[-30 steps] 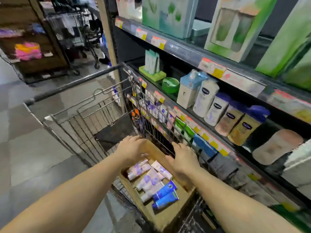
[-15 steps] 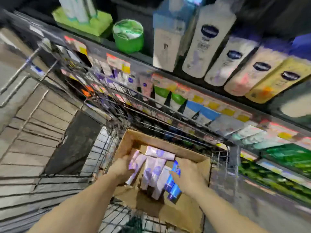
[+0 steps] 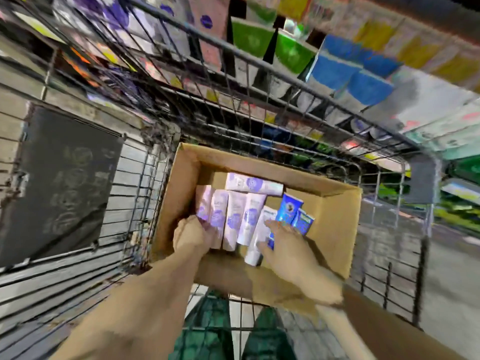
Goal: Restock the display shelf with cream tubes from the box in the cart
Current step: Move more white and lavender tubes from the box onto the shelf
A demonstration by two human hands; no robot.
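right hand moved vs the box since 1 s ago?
Yes. The right hand went from the cardboard box's far rim down inside, onto the tubes beside the blue tubes.

A shop aisle: wire cart [image 3: 259, 81] beside stocked, price-tagged shelves [image 3: 389, 48].

Bare forearms [image 3: 145, 302], no sleeves; green trousers [image 3: 207, 331] below.

A wire cart [image 3: 272, 74] carries an open cardboard box [image 3: 335, 229], which sits on the cart's floor against its far wall and right side. A dark panel [image 3: 59, 183] lies against the cart's left end. On the box floor lie cream tubes: pale purple ones [image 3: 235, 216] side by side, one crosswise [image 3: 253, 183] at the far edge, two blue ones [image 3: 289, 207] to their right.
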